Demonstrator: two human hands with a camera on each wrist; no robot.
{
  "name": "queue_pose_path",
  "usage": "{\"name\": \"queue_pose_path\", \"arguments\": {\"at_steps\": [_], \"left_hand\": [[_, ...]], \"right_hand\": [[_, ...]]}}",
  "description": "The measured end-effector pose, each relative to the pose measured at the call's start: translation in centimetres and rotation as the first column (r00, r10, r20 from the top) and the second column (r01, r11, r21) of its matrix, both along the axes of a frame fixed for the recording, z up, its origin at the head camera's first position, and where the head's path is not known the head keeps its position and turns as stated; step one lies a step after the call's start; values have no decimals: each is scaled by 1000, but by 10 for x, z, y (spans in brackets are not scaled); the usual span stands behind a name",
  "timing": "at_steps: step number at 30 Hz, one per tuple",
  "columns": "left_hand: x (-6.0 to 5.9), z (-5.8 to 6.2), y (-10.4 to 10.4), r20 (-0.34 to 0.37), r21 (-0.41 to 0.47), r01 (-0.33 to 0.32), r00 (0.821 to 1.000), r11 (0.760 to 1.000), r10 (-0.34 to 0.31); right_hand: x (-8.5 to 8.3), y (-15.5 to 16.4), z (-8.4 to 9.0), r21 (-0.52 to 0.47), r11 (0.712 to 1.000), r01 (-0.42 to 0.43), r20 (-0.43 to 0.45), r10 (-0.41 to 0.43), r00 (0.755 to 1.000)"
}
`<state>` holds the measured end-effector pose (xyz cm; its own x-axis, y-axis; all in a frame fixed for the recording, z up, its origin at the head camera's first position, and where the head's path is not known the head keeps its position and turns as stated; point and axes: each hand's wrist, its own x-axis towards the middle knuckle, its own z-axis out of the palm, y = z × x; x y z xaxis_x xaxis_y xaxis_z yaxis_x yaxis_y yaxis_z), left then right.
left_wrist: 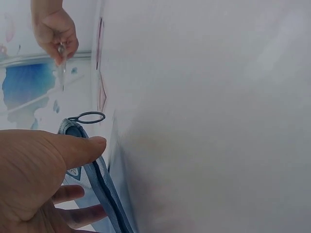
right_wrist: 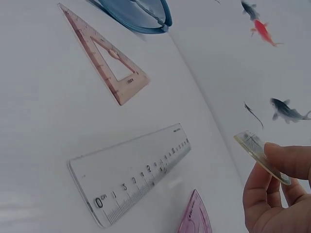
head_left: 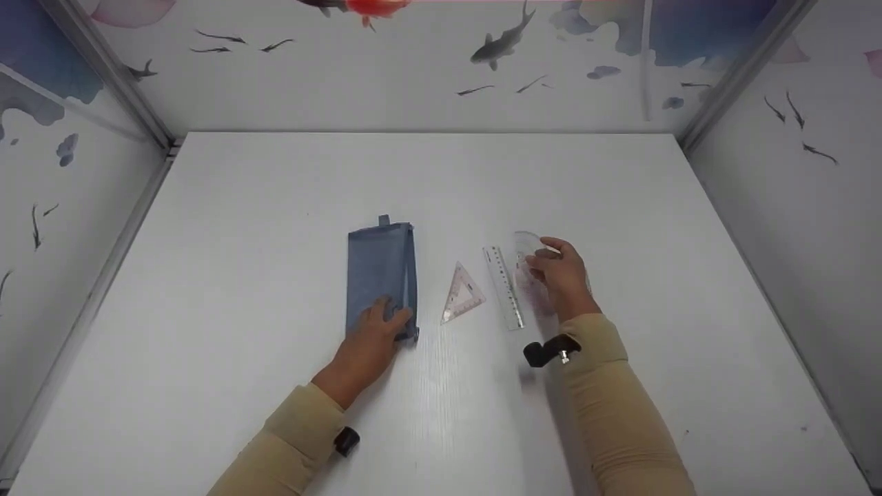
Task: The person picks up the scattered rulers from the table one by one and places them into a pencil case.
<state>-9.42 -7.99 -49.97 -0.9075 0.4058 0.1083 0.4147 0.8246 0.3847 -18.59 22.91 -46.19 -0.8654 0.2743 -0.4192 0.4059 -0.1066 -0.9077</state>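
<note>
A blue fabric pencil pouch [head_left: 381, 269] lies lengthwise on the white table [head_left: 275, 207]. My left hand [head_left: 386, 318] grips its near end. In the left wrist view the thumb [left_wrist: 80, 145] lies over the pouch edge [left_wrist: 104, 187] with fingers on the other side, beside the zipper ring [left_wrist: 91, 117]. My right hand [head_left: 544, 262] pinches a clear protractor [head_left: 527, 242] and holds it just above the table; in the right wrist view it [right_wrist: 260, 154] stands edge-on between the fingertips [right_wrist: 286, 160].
A clear peach set square [head_left: 463, 295] and a clear straight ruler [head_left: 504, 286] lie between the pouch and my right hand. A pink set square [right_wrist: 194, 217] lies under the right hand. Fish-patterned walls [head_left: 413, 69] enclose the table on three sides.
</note>
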Motion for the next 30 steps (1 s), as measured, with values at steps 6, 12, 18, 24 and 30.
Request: {"name": "queue_pose_path", "arguments": {"at_steps": [6,12,18,24,30], "left_hand": [[0,-1,0,-13,-1,2,1000,1000,-2],[1,0,0,-12,0,-1,1000,1000,1],[1,0,0,-15,12,2,1000,1000,-2],[1,-1,0,-12,19,-2,1000,1000,2],[2,-1,0,-23,10,-4,1000,1000,4]], "right_hand": [[-1,-12,-1,-48,999,-13,-10,12,1000],[-2,-24,-3,-30,999,-41,-32,40,999],[-2,-36,-3,31,996,-79,-10,79,997],[-2,-47,-3,20,995,-94,-22,94,995],[-1,-54,-4,16,993,-118,-33,118,992]]}}
